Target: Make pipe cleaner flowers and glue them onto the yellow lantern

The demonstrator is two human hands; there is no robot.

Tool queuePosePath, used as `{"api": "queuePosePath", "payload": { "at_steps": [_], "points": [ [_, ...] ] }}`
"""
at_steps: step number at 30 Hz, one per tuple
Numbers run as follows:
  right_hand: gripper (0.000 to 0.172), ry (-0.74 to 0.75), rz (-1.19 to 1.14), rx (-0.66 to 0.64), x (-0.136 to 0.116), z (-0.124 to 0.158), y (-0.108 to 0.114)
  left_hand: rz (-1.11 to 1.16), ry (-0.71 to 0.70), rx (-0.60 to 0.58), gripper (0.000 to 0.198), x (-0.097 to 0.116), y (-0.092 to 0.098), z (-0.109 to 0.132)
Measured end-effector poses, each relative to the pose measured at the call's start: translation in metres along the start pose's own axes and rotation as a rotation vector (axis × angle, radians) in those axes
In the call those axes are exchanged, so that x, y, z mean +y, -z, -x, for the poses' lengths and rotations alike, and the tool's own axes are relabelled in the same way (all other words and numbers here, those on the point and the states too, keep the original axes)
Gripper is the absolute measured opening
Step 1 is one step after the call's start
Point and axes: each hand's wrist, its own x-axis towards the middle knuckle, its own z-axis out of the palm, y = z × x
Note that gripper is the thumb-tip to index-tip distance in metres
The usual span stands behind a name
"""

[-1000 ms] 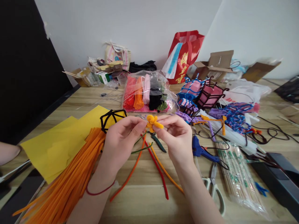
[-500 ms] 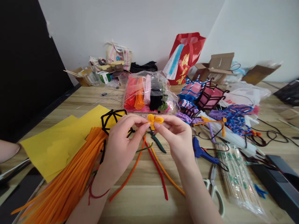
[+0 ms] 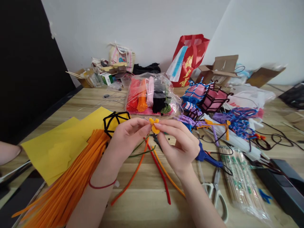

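Note:
Both hands meet above the wooden table (image 3: 142,205) and pinch a small yellow-orange twisted pipe-cleaner piece (image 3: 154,124). My left hand (image 3: 125,137) grips its left side with thumb and fingertips. My right hand (image 3: 179,142) holds its right side, fingers curled over it. Loose orange, red and green pipe cleaners (image 3: 156,164) lie on the table right beneath the hands. A black wire frame (image 3: 114,122) sits on yellow paper (image 3: 59,145) just left of my left hand.
A thick bundle of orange pipe cleaners (image 3: 71,183) lies at the lower left. A clear bag of coloured pipe cleaners (image 3: 152,95) stands behind. Right: blue glue gun (image 3: 209,156), scissors (image 3: 217,190), bag of wooden sticks (image 3: 239,177), pink lanterns (image 3: 206,95). Another person's arm (image 3: 8,152) shows at the left edge.
The right hand has turned and dropped a little, curling over the yellow piece, which now looks more folded and compact. The left hand keeps its pinch.

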Motion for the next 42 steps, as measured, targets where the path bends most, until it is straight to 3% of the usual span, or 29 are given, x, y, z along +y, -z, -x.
{"api": "queuePosePath", "payload": {
  "at_steps": [5, 8, 11, 17, 20, 24, 30, 38, 42],
  "points": [
    [0.015, -0.637, -0.407, 0.076, -0.005, 0.000, -0.006, -0.138, -0.120, 0.084, 0.023, 0.003, 0.002, 0.002],
    [0.013, -0.876, -0.584, 0.066, -0.005, -0.003, -0.007, -0.139, -0.167, 0.087, 0.022, 0.006, 0.003, 0.004],
    [0.016, -0.901, -0.597, 0.052, -0.005, -0.004, -0.007, -0.183, -0.202, 0.064, 0.018, 0.006, 0.002, 0.007],
    [0.012, -0.727, -0.368, -0.002, -0.011, -0.001, -0.006, -0.498, -0.381, 0.210, 0.009, 0.006, 0.001, 0.014],
    [0.010, -0.746, -0.364, 0.019, -0.014, -0.001, -0.005, -0.577, -0.494, 0.203, 0.005, 0.008, 0.003, 0.016],
    [0.009, -0.916, -0.517, 0.008, -0.012, -0.005, -0.001, -0.522, -0.543, 0.148, 0.005, 0.008, 0.005, 0.015],
    [0.022, -1.078, -0.629, -0.056, -0.009, -0.010, 0.000, -0.347, -0.270, -0.037, 0.016, 0.011, 0.007, 0.010],
    [0.028, -1.124, -0.673, -0.088, -0.011, -0.012, 0.001, -0.688, -0.433, -0.223, 0.013, 0.019, 0.018, 0.013],
    [0.029, -1.123, -0.670, -0.111, -0.013, -0.011, 0.000, -0.784, -0.484, -0.220, 0.017, 0.017, 0.015, 0.013]
  ]
}}
